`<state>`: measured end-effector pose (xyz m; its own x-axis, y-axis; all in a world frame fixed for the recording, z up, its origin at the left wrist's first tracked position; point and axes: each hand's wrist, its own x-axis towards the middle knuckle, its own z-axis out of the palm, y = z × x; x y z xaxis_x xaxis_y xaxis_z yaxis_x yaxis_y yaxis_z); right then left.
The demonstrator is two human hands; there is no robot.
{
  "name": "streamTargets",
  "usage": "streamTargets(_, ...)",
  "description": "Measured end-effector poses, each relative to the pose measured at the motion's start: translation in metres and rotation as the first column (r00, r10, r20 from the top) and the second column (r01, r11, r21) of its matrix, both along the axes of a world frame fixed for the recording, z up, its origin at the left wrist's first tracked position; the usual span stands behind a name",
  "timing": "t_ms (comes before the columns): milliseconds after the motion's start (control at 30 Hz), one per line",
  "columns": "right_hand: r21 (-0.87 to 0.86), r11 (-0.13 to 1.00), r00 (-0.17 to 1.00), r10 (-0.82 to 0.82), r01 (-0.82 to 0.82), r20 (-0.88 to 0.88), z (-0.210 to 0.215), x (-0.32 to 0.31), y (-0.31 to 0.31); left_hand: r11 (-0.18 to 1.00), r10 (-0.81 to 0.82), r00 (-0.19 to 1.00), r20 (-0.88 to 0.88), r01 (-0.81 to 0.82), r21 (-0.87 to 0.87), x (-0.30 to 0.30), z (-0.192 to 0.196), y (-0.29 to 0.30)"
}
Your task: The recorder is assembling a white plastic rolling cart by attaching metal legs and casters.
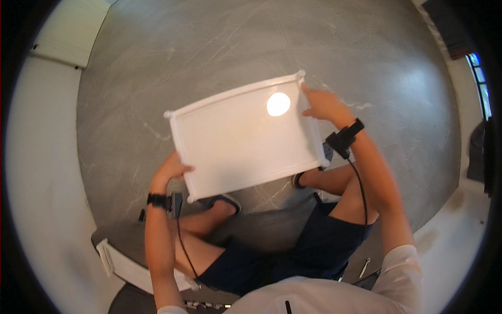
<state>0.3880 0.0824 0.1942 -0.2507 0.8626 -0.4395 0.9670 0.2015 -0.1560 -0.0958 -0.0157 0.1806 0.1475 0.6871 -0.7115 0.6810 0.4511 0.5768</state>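
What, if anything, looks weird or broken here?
Nothing looks spilled or broken. One odd bit: a round spot on the white tray, near the right hand, much brighter than the rest. It may just be reflected light.

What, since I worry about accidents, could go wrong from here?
The white panel might slip: the left hand and right hand hold it only by its side edges, and a shoe shows past its near edge. The black cable from the right wrist device could snag.
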Motion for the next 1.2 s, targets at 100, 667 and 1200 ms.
streamTargets(100, 0.048, 0.999, 0.999, -0.004, 0.005, -0.032, -0.007, 0.018, -0.001, 0.990, 0.031, 0.999, -0.039, -0.026, 0.142, 0.008, -0.007, -0.005)
streamTargets(667, -0.050, 0.999, 0.995, 0.002, -0.007, -0.096, -0.003, 0.009, 0.002, 0.998, -0.064, 0.922, -0.382, 0.057, -0.029, 0.028, 0.007, -0.080)
streamTargets(1200, -0.092, 0.995, 0.994, 0.026, -0.036, -0.107, 0.003, -0.005, 0.009, 0.564, 0.127, 0.846, -0.518, 0.368, 0.739, 0.123, 0.329, -0.173)
